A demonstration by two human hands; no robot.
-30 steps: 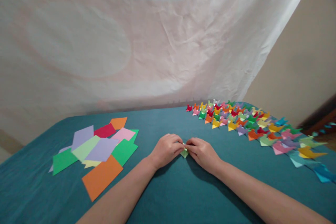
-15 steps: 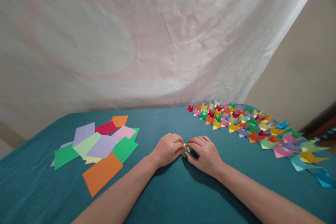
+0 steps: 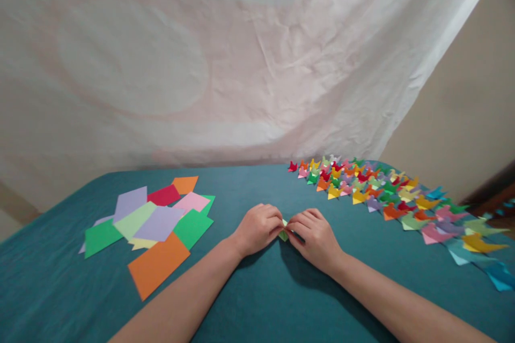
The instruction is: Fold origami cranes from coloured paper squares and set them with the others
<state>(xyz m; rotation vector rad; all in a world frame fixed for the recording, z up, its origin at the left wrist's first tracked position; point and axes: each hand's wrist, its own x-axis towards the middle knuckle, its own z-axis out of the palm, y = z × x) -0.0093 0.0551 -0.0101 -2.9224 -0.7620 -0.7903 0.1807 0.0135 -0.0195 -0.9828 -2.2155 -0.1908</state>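
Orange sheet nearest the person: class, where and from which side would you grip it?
Probably the near corner of the orange sheet, from the person's side: it lies flat, that corner free on the cloth, far edge against other sheets. Left hand and right hand pinch a green fold.

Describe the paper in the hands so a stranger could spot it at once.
On the teal tablecloth, flat coloured sheets lie left and rows of folded figures right. Between them, the left hand and right hand pinch a small light-green folded paper, the only piece in neither group.
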